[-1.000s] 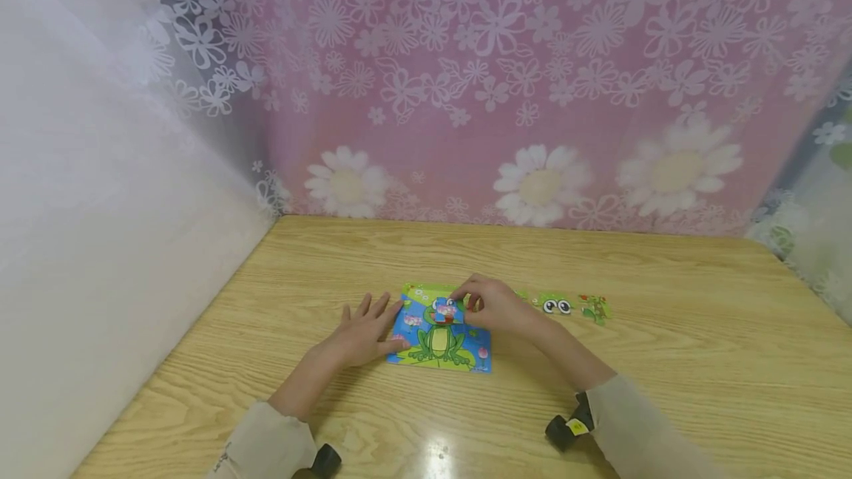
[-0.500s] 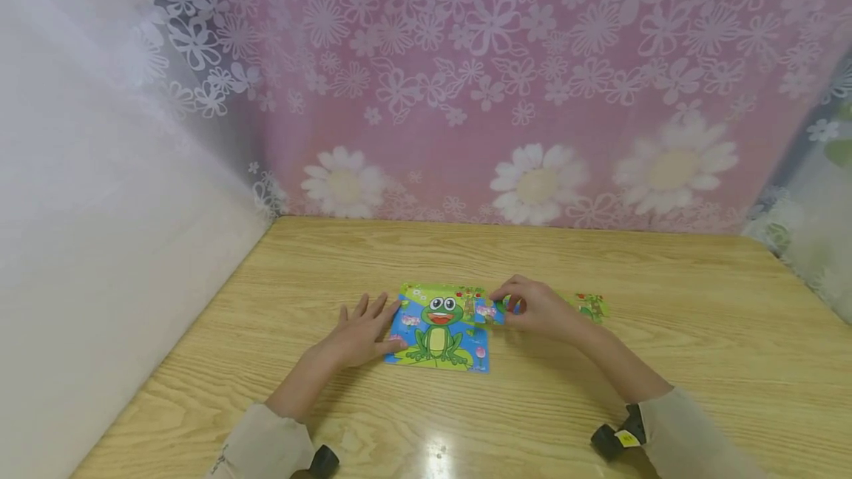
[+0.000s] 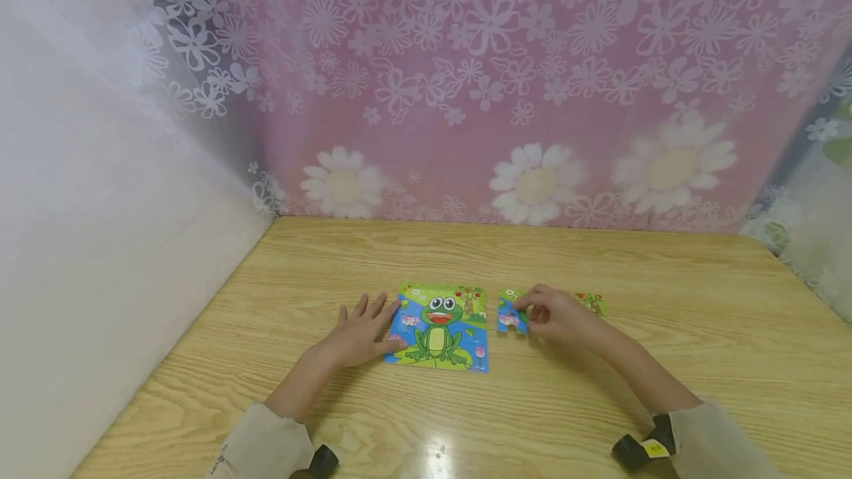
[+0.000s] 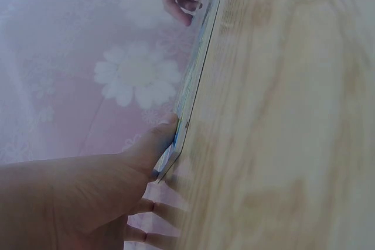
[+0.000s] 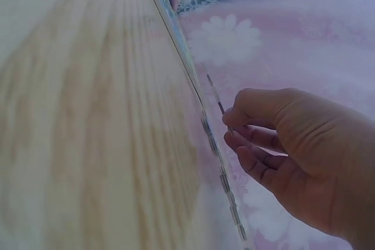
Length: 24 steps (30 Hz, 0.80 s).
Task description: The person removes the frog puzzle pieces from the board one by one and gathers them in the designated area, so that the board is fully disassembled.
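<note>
A square jigsaw board with a frog picture point(image 3: 435, 338) lies flat in the middle of the table. My left hand point(image 3: 359, 335) rests at its left edge with spread fingers, the thumb lying on the board's face; the left wrist view shows that thumb point(image 4: 155, 144) over the corner. Just right of the board, my right hand point(image 3: 549, 313) pinches a blue jigsaw piece with a pink water lily point(image 3: 509, 320) between thumb and fingertips. In the right wrist view, this thin piece point(image 5: 215, 93) stands tilted above the table, seen nearly edge-on.
Other jigsaw pieces lie in a row right of the board, partly behind my right hand; a tree piece point(image 3: 591, 303) shows at the far end. The wooden table point(image 3: 413, 250) meets a pink flowered curtain point(image 3: 426, 131) at the back and a white sheet point(image 3: 120, 205) at left.
My right hand has moved right with the water lily piece, from over the frog's face to beside the board, uncovering the face. My left hand stays in place.
</note>
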Each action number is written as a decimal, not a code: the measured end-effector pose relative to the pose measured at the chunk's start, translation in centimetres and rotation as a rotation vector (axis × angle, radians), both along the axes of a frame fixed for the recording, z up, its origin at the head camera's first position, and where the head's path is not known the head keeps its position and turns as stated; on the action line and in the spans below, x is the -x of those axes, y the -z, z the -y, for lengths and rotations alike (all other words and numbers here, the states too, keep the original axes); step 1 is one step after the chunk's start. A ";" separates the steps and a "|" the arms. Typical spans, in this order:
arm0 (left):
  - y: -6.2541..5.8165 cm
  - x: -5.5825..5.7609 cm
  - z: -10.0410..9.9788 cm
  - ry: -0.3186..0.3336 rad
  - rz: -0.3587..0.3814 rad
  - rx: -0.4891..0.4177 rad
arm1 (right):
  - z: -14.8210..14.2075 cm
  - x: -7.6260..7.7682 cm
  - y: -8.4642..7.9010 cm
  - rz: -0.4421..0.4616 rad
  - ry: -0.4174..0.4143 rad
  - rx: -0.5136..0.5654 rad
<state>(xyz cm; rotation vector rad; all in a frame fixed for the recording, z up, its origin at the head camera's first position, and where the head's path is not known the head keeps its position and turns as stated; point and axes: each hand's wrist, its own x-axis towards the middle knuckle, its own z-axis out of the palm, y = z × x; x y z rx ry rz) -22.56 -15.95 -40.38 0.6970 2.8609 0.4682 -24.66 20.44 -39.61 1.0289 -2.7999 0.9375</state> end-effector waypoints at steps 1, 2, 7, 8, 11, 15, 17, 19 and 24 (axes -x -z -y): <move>0.0 0.0 0.0 0.001 0.002 -0.002 | -0.1 0.0 0.1 0.007 0.002 0.000; -0.1 -0.1 0.0 0.001 0.002 -0.002 | -0.2 -0.1 0.1 0.013 0.000 0.001; -0.1 -0.2 0.0 0.003 0.002 -0.006 | -0.4 0.0 0.4 0.042 -0.014 -0.010; -0.1 -0.2 0.0 0.004 0.000 -0.005 | -0.5 0.0 0.4 0.044 -0.016 -0.012; -0.2 -0.2 0.0 0.005 0.003 -0.010 | -0.6 0.1 0.5 0.061 -0.025 -0.014; -0.3 -0.3 -0.1 0.002 0.009 -0.015 | -0.6 0.0 0.5 0.091 -0.037 -0.013; -0.4 -0.3 -0.2 0.001 0.013 -0.011 | -0.6 -0.1 0.5 0.103 -0.040 -0.016; -0.4 -0.3 -0.2 0.000 0.011 -0.010 | -0.6 -0.1 0.4 0.111 -0.039 -0.019; -0.1 0.0 -0.1 -0.003 0.003 0.003 | -0.6 -0.2 0.4 0.115 -0.041 -0.024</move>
